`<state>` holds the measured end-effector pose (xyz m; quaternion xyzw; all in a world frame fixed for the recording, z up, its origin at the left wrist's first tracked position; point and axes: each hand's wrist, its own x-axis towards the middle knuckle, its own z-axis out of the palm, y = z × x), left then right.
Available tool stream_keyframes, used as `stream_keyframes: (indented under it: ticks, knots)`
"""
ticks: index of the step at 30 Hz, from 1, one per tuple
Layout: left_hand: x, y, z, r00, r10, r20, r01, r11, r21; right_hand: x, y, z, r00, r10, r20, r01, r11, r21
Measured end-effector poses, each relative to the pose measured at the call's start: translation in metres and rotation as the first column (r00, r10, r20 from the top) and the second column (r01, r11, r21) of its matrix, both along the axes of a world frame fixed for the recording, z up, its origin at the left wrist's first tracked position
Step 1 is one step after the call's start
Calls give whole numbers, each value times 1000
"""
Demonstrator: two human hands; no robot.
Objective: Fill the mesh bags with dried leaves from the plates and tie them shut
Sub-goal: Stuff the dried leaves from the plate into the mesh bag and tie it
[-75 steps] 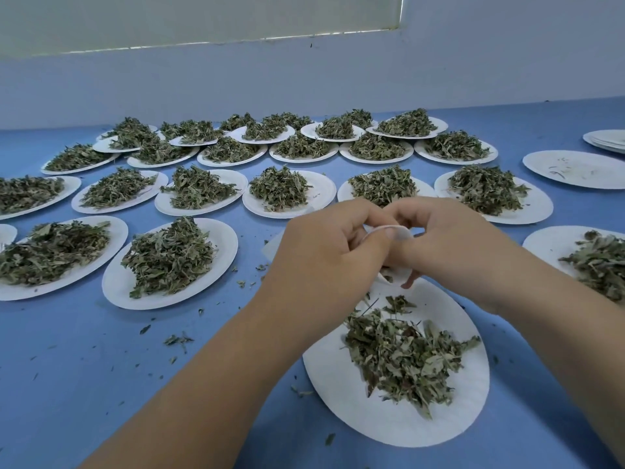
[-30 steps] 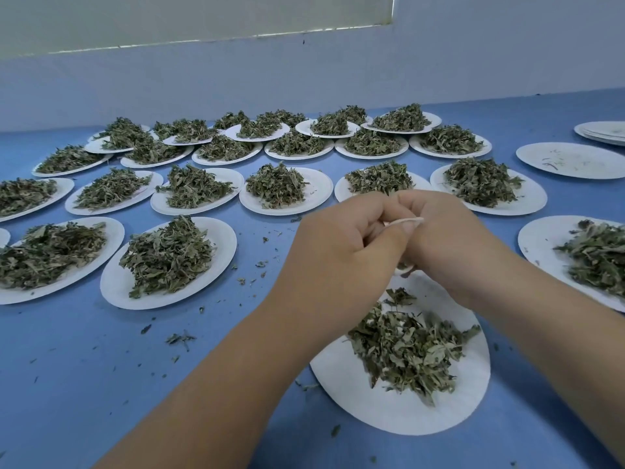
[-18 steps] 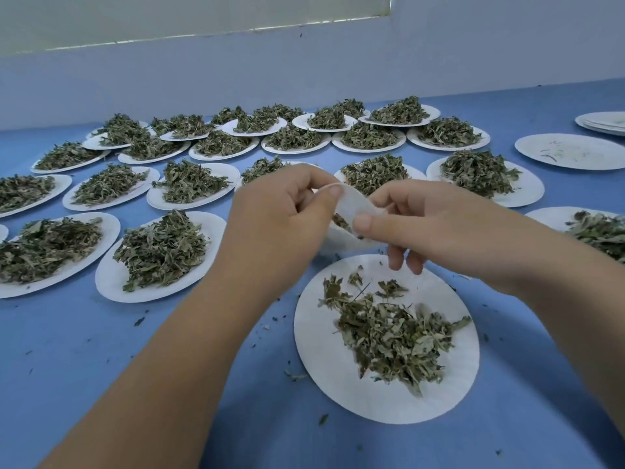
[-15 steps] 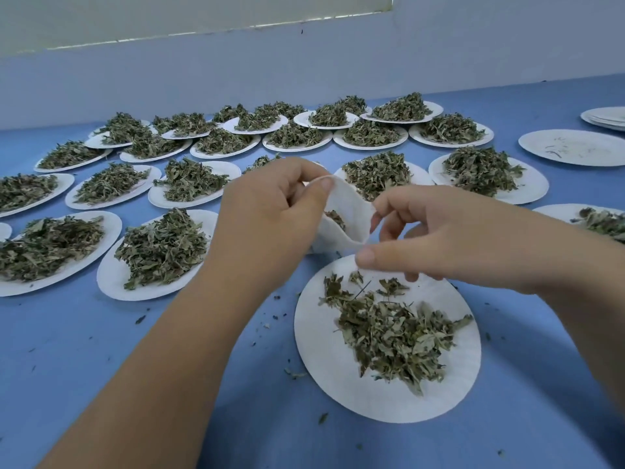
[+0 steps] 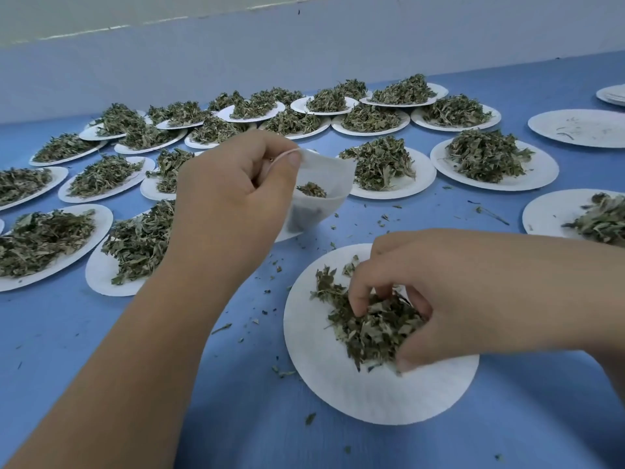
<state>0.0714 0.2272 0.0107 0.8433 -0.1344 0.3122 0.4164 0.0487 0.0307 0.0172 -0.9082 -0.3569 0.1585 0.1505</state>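
Observation:
My left hand (image 5: 233,194) pinches the rim of a small white mesh bag (image 5: 321,194) and holds it up with its mouth open. A few dried leaves lie inside the bag. In front of me is a white paper plate (image 5: 341,377) with a pile of dried leaves (image 5: 372,323). My right hand (image 5: 449,296) is down on that pile, its fingers and thumb curled around a clump of leaves.
Several white plates heaped with dried leaves (image 5: 382,164) cover the blue table (image 5: 84,333) in rows to the left and back. An almost bare plate (image 5: 585,128) lies at the back right beside a stack of plates (image 5: 614,94). Leaf crumbs are scattered on the table.
Both hands were together on the bag's mouth. The right hand has let go and dropped to the near plate's leaf pile. The left hand keeps holding the opened bag.

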Motion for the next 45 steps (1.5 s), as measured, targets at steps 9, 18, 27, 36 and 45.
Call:
stream_keyframes:
  ticks: [9, 18, 27, 36, 45]
  knots:
    - [4, 6, 0, 997, 61, 39, -61, 998, -10, 7, -5, 0, 993, -72, 94, 64, 994, 84]
    - [4, 1, -5, 999, 31, -9, -31, 999, 32, 17, -16, 3, 996, -82, -38, 89, 959, 270]
    - [0, -9, -6, 999, -25, 32, 20, 992, 126, 23, -22, 12, 997, -50, -62, 78, 778, 623]
    - [-3, -17, -8, 995, -91, 31, 86, 984, 157, 21, -7, 4, 953, -290, 84, 147, 688, 711]
    - [-4, -25, -10, 991, -118, -58, 124, 986, 107, 18, 3, 3, 882, -367, 295, 116, 777, 618]
